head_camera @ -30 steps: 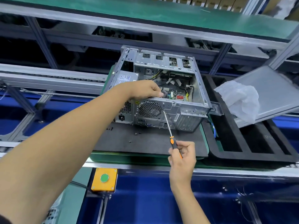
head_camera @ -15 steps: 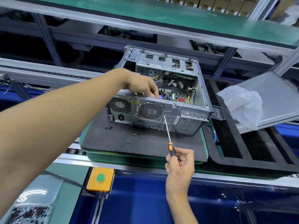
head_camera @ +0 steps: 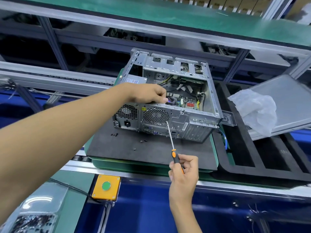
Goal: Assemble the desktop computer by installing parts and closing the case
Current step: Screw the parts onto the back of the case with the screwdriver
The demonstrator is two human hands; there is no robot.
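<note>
An open silver computer case (head_camera: pixel 193 118) lies on its side on a black foam pad (head_camera: pixel 134 152), its rear panel facing me. My left hand (head_camera: pixel 148 94) reaches over the rear edge into the case, fingers curled around a dark part with a purple spot; what it is stays hidden. My right hand (head_camera: pixel 184 172) grips the orange-and-black handle of a screwdriver (head_camera: pixel 171 142). The screwdriver's tip touches the rear panel at the lower right edge of the round fan grille (head_camera: pixel 155 115). The motherboard (head_camera: pixel 188 101) shows inside.
Loose black screws (head_camera: pixel 114 134) lie on the pad. A grey side panel (head_camera: pixel 289 101) with a plastic bag (head_camera: pixel 257 110) leans on a black foam tray (head_camera: pixel 269 158) at right. A yellow box with a green button (head_camera: pixel 106 185) and a screw bin (head_camera: pixel 32 222) sit near me.
The view has shifted a little. My left hand has stayed at the case's rear edge, and my right hand keeps the screwdriver tip at the fan grille.
</note>
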